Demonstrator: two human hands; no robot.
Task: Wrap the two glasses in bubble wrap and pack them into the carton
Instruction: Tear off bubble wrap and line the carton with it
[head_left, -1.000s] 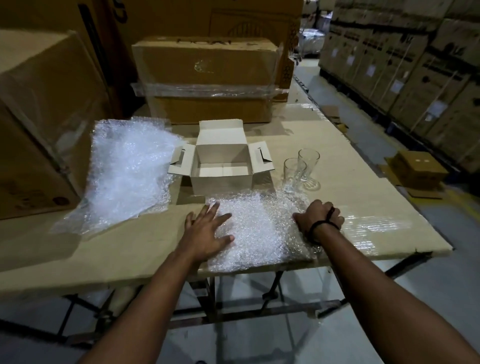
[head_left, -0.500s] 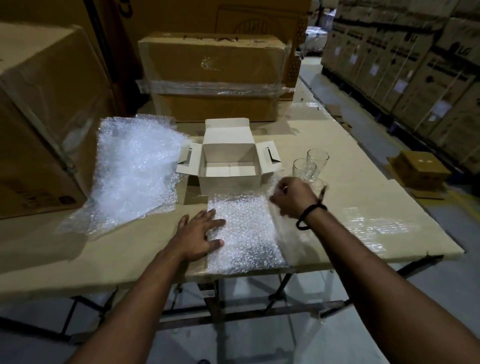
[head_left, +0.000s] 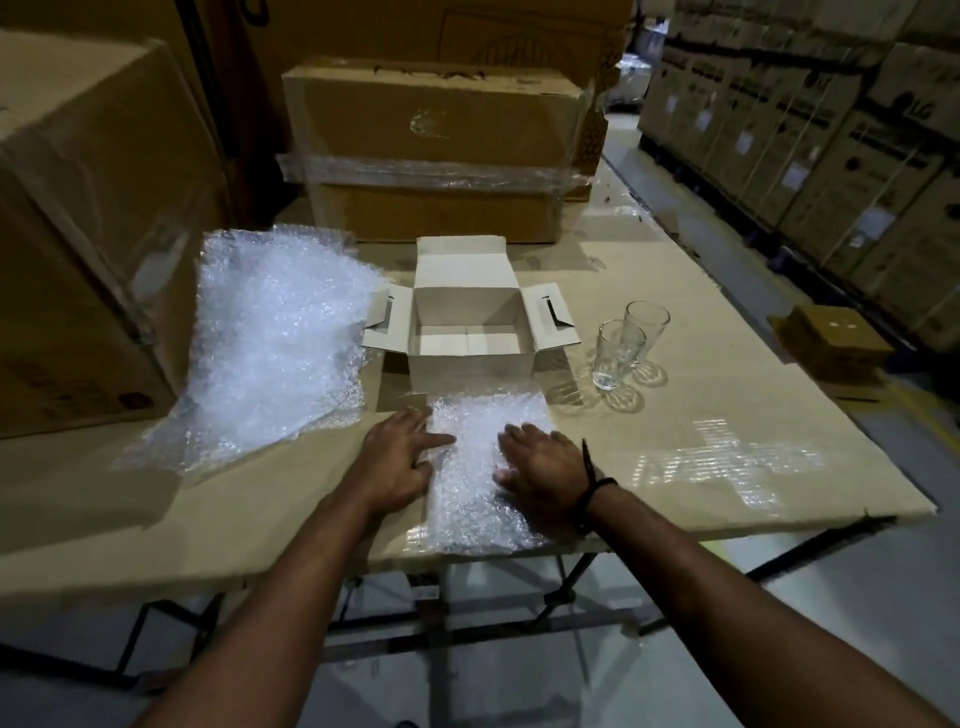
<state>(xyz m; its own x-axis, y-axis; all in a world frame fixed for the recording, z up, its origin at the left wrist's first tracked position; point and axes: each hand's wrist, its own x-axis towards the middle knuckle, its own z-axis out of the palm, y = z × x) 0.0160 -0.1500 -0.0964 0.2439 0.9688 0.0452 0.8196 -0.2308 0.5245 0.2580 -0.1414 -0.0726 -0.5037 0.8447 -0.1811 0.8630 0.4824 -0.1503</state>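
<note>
A folded sheet of bubble wrap (head_left: 480, 462) lies at the table's front edge. My left hand (head_left: 397, 460) rests flat on its left edge, fingers spread. My right hand (head_left: 540, 470) presses flat on its right half. Behind the sheet stands a small white carton (head_left: 470, 358), flaps open, with nothing inside. Two clear glasses stand upright to the carton's right, the near glass (head_left: 618, 356) just in front of the far glass (head_left: 645, 330). Neither hand touches them.
A loose pile of bubble wrap (head_left: 270, 338) lies left of the carton. The table (head_left: 727, 415) is topped with cardboard. Big brown boxes stand at the left (head_left: 78, 234) and behind (head_left: 436, 150). A small brown box (head_left: 831, 338) sits off the table's right edge.
My right hand folded the sheet's right part over to the left and came down flat on it, making the sheet narrower. My left hand stayed on the left edge.
</note>
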